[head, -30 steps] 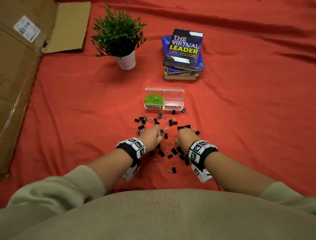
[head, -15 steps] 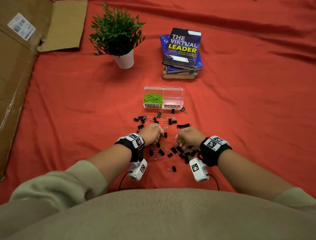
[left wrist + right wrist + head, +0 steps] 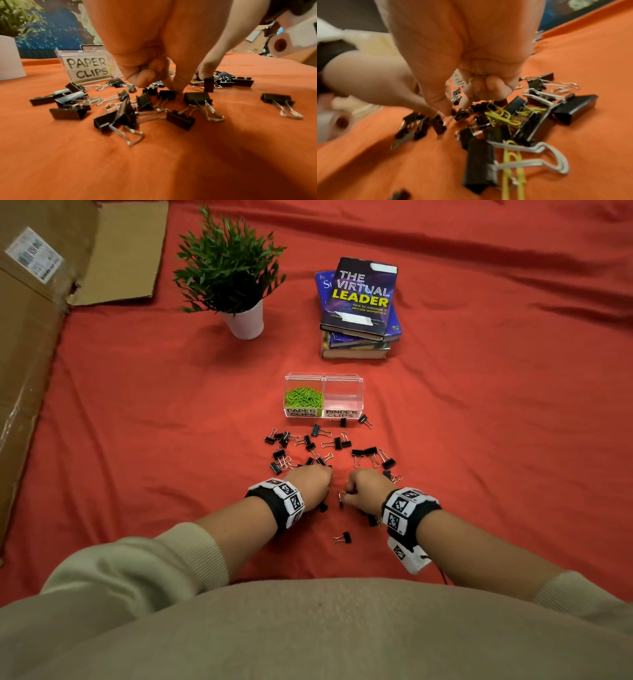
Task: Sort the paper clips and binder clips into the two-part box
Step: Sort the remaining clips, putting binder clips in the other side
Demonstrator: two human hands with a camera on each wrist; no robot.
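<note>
Black binder clips (image 3: 330,444) lie scattered before the clear two-part box (image 3: 342,378), green paper clips (image 3: 303,397) filling its left half.

right hand (image 3: 363,490) rolled back knuckles-up, nearer left hand (image 3: 310,484)

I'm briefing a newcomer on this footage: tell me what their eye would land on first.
First, the scatter of black binder clips on the red cloth, with both hands down among them, fingers curled. Next, the clear two-part box beyond: bright green paper clips fill its left half, while the half labelled BINDER CLIPS holds nothing. Behind stand a potted plant and stacked books.
</note>
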